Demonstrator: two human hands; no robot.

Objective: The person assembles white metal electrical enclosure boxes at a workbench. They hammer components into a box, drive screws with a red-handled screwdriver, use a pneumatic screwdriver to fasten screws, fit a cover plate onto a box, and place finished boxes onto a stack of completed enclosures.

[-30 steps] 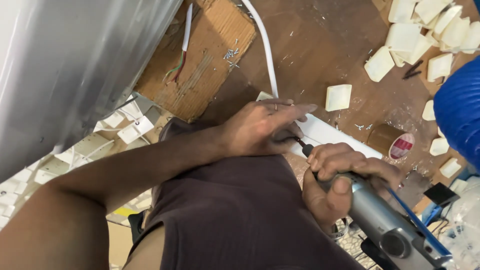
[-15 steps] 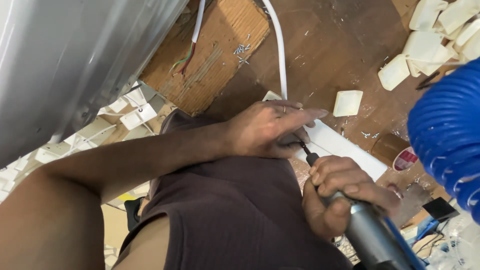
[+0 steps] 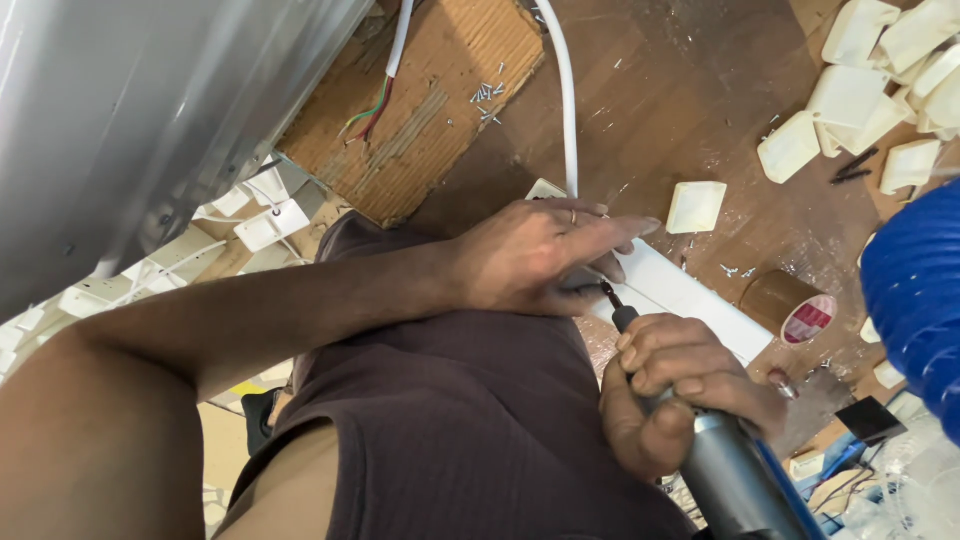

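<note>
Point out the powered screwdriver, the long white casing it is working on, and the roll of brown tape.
powered screwdriver (image 3: pixel 722 462), head view, grey body below the right hand.
long white casing (image 3: pixel 690 297), head view, bare top face.
roll of brown tape (image 3: pixel 778 296), head view, brown outer side.

The power screwdriver has a smooth, satin grey metal-looking barrel. The long strip under it is matt white plastic, like the small covers nearby. The bench is dark, scuffed wood (dusted with chips); the block looks rough and fibrous. The hose is glossy blue ribbed plastic.
</note>
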